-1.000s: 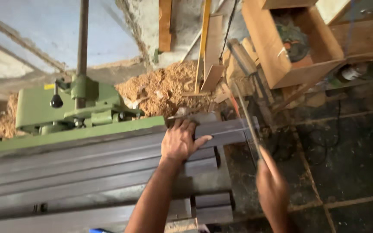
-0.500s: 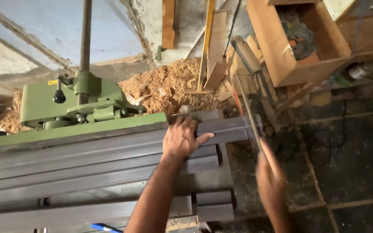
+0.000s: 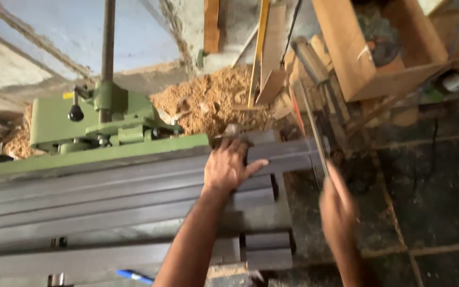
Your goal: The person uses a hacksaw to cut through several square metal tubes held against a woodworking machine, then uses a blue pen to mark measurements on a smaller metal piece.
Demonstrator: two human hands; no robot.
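My left hand [image 3: 227,167] lies on the grey metal table [image 3: 81,207] of a green woodworking machine [image 3: 59,125]. Its fingers curl over a small dark wooden block [image 3: 237,132] at the table's far end, thumb spread to the right. My right hand [image 3: 338,207] is blurred, just off the table's right end. It grips a long thin strip [image 3: 312,135] that runs up and away toward the stacked wood; what the strip is made of I cannot tell.
A sawdust heap [image 3: 208,101] lies behind the machine. Leaning planks [image 3: 264,53] and stacked wood pieces [image 3: 314,69] stand at the back. An open wooden box [image 3: 357,64] sits upper right. Dark floor [image 3: 431,191] lies to the right. A blue pen [image 3: 134,276] lies near the bottom edge.
My right hand with the strip has shifted slightly up and stays blurred. My left hand has stayed on the block.
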